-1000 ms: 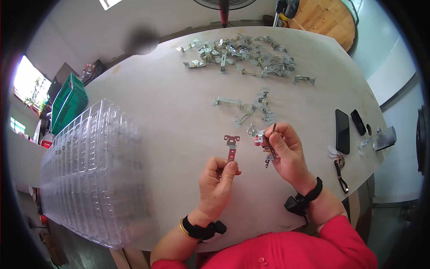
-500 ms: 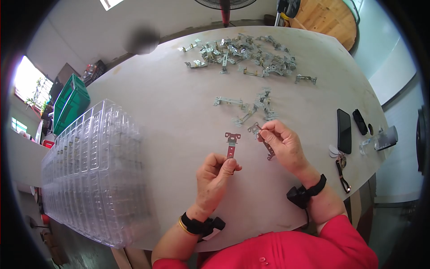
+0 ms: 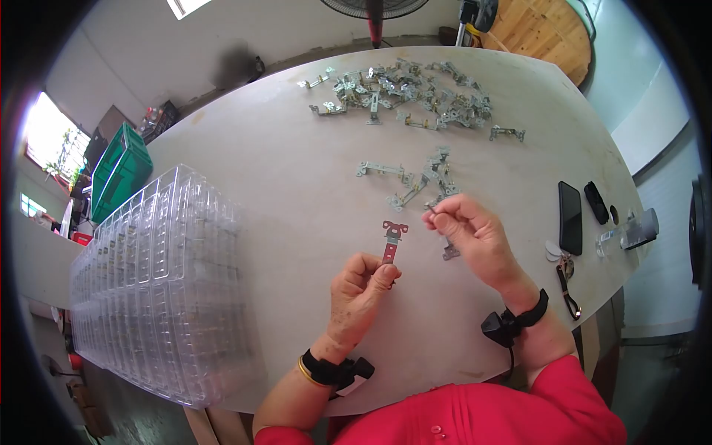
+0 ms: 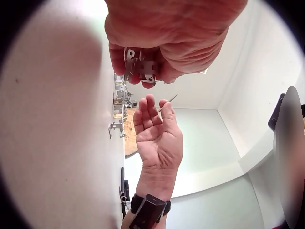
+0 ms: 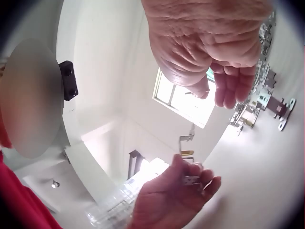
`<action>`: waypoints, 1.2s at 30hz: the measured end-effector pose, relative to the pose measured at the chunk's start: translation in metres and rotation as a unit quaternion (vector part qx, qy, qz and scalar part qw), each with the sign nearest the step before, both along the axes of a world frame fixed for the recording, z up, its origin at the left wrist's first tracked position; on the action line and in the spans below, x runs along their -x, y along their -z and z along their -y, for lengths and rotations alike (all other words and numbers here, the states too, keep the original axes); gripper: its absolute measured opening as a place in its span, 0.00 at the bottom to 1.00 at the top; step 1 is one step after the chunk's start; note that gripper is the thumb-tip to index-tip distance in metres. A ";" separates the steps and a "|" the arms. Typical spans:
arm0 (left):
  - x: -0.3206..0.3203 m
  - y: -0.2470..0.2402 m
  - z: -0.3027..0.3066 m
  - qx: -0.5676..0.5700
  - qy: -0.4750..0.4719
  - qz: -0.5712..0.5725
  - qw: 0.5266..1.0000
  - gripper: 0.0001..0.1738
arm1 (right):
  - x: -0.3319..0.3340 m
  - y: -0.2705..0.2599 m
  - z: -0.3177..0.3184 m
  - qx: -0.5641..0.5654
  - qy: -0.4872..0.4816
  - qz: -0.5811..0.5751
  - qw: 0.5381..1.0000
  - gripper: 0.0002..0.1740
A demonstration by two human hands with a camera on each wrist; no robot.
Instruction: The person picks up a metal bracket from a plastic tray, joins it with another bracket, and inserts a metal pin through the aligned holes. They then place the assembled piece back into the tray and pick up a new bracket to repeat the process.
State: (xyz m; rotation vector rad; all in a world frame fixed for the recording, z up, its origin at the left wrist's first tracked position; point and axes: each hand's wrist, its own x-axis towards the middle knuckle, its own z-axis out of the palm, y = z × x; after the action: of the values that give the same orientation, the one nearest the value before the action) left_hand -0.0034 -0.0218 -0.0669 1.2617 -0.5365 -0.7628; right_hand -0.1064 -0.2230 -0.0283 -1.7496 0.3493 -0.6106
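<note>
My left hand [image 3: 354, 300] pinches a flat metal bracket [image 3: 391, 251] upright between thumb and forefinger, its wide eared end pointing away from me. In the right wrist view a small brass-coloured part [image 5: 188, 153] shows on that bracket. My right hand [image 3: 479, 237] pinches a thin dark rod [image 4: 174, 98] at its fingertips. Under the right hand another bracket [image 3: 450, 252] lies on the table, partly hidden by the fingers. Just beyond it sits a small group of brackets [image 3: 410, 194].
A heap of metal brackets [image 3: 404, 93] covers the table's far side. Stacked clear plastic trays [image 3: 159, 297] stand at left, a green crate [image 3: 122, 170] behind them. At right lie a phone [image 3: 570, 217], a black case [image 3: 595, 202], keys [image 3: 566, 274] and a clear cup [image 3: 639, 228].
My right hand has let go of its bracket, which now lies under it, and keeps the thin rod. My left hand has shifted slightly right with its bracket.
</note>
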 end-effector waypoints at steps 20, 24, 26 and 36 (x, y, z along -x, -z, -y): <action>-0.010 -0.002 0.004 -0.042 -0.067 0.044 0.996 0.09 | -0.043 -0.005 -0.028 0.177 -0.050 -0.004 0.983 0.04; -0.008 0.004 0.006 -0.039 -0.091 0.115 0.988 0.10 | -0.043 -0.004 -0.032 0.172 -0.057 -0.006 0.983 0.04; -0.009 0.004 0.004 -0.045 -0.080 0.101 0.991 0.10 | -0.041 -0.005 -0.033 0.179 -0.062 -0.008 0.982 0.04; -0.018 -0.005 -0.001 0.038 -0.065 -0.140 0.987 0.13 | -0.028 -0.024 -0.029 0.104 -0.054 -0.035 0.992 0.03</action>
State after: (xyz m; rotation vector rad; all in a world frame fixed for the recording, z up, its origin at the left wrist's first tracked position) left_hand 0.0147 -0.0210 -0.0615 1.0861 -0.2508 -0.7872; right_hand -0.0783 -0.1941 -0.0044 -1.9797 0.2442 -0.5218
